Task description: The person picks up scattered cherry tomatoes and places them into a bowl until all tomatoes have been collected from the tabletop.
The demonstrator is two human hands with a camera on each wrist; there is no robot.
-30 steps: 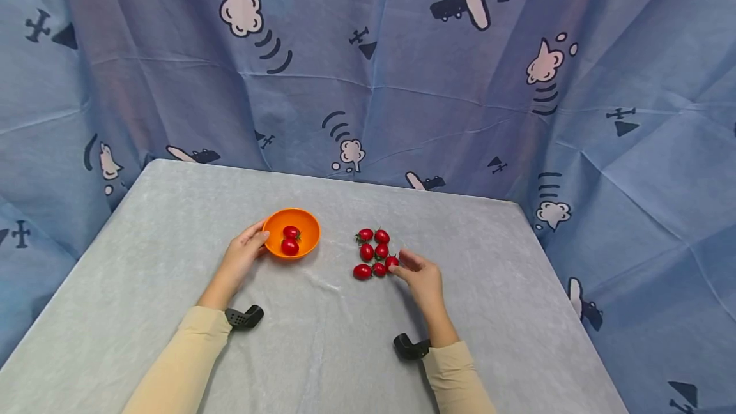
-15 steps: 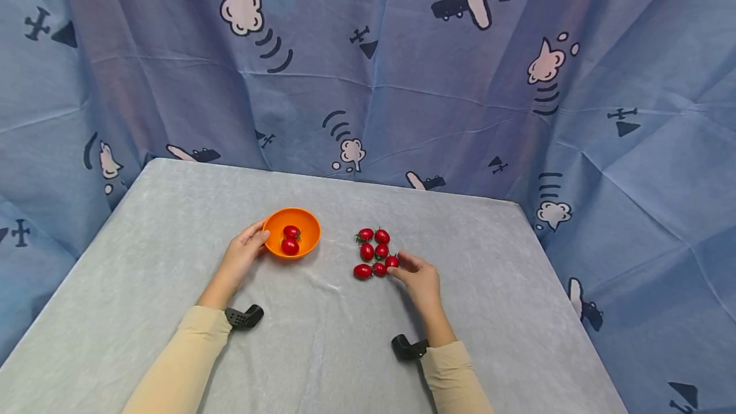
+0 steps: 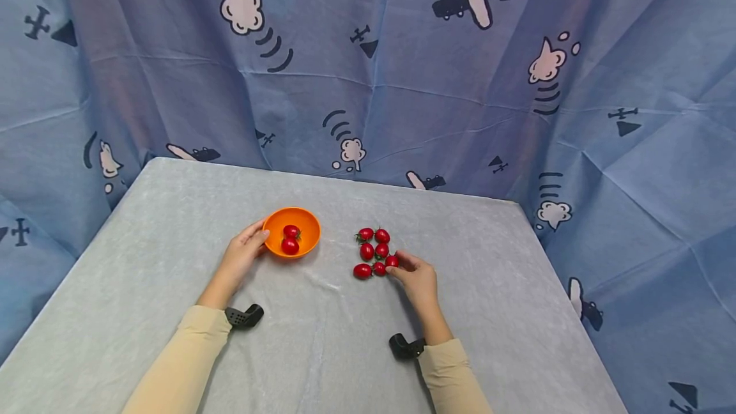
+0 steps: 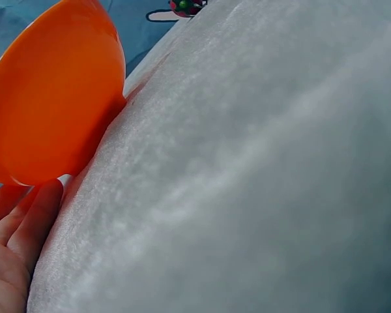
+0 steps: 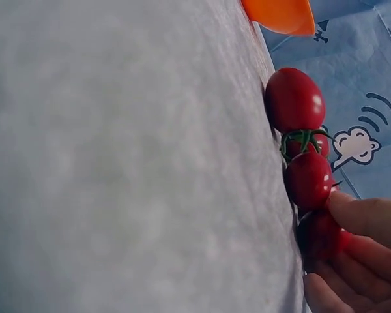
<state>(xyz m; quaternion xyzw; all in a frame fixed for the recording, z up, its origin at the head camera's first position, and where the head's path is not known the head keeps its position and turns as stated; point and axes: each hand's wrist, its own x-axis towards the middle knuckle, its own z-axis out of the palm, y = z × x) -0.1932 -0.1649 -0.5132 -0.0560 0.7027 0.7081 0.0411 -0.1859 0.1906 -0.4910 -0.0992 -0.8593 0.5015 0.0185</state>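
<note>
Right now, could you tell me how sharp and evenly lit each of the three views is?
Head view: evenly lit and sharp, soft shadows only, the backdrop bent by the wide lens. Left wrist view: the orange bowl close and soft, the tablecloth smeared with blur. Right wrist view: the tomatoes fairly sharp with small glare spots, the near cloth blurred, the right hand's fingers soft.

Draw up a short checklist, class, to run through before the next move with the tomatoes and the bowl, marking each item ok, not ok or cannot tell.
1. Left hand steadies the orange bowl at its rim: ok.
2. Bowl has room; two tomatoes in the bowl: ok.
3. Right hand has fingers round the nearest tomato: ok.
4. Tomato lifted off the table: not ok.
5. Loose tomatoes stay grouped: ok.
6. Grip firmness: cannot tell.
</note>
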